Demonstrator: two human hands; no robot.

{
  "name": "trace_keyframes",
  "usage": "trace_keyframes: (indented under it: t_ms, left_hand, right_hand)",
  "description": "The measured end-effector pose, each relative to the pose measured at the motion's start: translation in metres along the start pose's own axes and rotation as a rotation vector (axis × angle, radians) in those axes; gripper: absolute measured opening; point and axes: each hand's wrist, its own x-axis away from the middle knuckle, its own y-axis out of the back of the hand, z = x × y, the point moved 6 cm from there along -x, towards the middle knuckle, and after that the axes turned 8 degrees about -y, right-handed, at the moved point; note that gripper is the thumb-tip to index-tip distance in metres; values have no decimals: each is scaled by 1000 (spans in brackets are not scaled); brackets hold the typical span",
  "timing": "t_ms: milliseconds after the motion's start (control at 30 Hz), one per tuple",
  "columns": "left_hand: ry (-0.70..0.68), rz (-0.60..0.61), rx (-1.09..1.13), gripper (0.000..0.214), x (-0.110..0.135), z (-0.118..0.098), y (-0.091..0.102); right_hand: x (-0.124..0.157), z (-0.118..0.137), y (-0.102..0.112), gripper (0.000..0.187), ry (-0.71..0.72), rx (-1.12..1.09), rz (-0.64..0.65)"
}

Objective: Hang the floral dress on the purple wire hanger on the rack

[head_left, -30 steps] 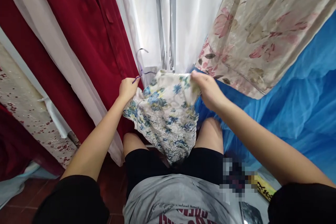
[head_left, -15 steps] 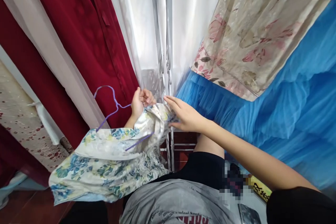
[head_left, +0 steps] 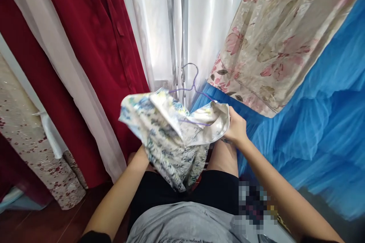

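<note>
A white garment with a blue and yellow flower print [head_left: 171, 133] hangs bunched in front of me, on a thin purple wire hanger [head_left: 191, 83] whose hook rises above it. My right hand [head_left: 236, 128] grips the garment's right edge, fingers closed on the cloth. My left forearm [head_left: 122, 193] runs up under the garment, and the left hand itself is hidden inside the fabric.
Hanging cloth surrounds me: a dark red curtain [head_left: 94, 45] at left, a sheer white curtain [head_left: 154, 19] with a metal rail [head_left: 171, 30] straight ahead, a beige floral drape [head_left: 279, 34] and blue tulle [head_left: 322, 121] at right. A patterned fabric roll [head_left: 42, 152] leans at far left.
The garment has swung from my lower left back to the middle. The hanger hook went from the left side to the top centre. My right hand has taken hold of the garment's right edge.
</note>
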Motion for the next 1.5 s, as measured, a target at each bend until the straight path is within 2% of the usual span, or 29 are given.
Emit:
trace_keyframes:
  t_ms: [33, 100, 200, 333, 533, 633, 700, 767, 800, 833, 900, 967, 1000, 1067, 1133, 1200, 1300, 1400, 1500]
  left_hand:
    - [-1, -3, 47, 69, 3, 14, 5]
    - [-33, 33, 275, 77, 11, 42, 11]
    - [-51, 15, 536, 76, 23, 79, 19]
    - [-80, 15, 372, 62, 39, 100, 19]
    - [-16, 64, 265, 41, 70, 129, 6]
    - [21, 73, 201, 31, 85, 151, -4]
    - [48, 56, 174, 24, 94, 164, -10]
    - [72, 23, 166, 22, 102, 175, -16]
    - [80, -8, 164, 22, 105, 180, -18]
    - [84, -45, 164, 24, 109, 183, -20]
    - [92, -109, 155, 29, 115, 187, -22]
    - [94, -128, 145, 34, 120, 187, -24]
    - [87, -117, 144, 36, 123, 184, -26]
    - [64, -85, 141, 38, 127, 176, -27]
    - [38, -65, 124, 37, 131, 167, -26]
    - [24, -69, 101, 36, 134, 163, -23]
    - [19, -93, 76, 34, 135, 166, -16]
    - [38, -241, -1, 26, 136, 174, 0]
    - [-85, -495, -42, 33, 142, 162, 17]
  right_hand:
    - [-10, -7, 5, 48, -50, 40, -24]
    - [-31, -13, 11, 47, -118, 123, -60]
    - [-62, -2, 12, 50, -103, 201, -48]
    - [-81, 25, 9, 53, -2, 229, 8]
    - [-74, 35, 21, 66, 176, 219, 57]
    - [-58, 36, 26, 76, 275, 241, 72]
    - [-32, 38, 27, 75, 264, 209, -18]
    - [10, 36, 20, 60, 142, 67, -165]
    - [36, 33, 12, 46, 39, -58, -236]
    - [62, 28, -2, 32, -78, -202, -251]
    - [109, 19, -48, 22, -311, -467, -82]
    - [140, 15, -96, 29, -471, -620, 166]
    - [148, 15, -112, 30, -517, -662, 217]
    - [148, 16, -131, 33, -538, -698, 292]
    - [138, 18, -138, 36, -509, -711, 343]
    - [129, 20, -139, 38, -508, -754, 398]
    - [128, 18, -132, 37, -606, -884, 420]
    - [137, 15, -119, 34, -700, -968, 410]
    - [145, 15, -105, 33, -709, -957, 407]
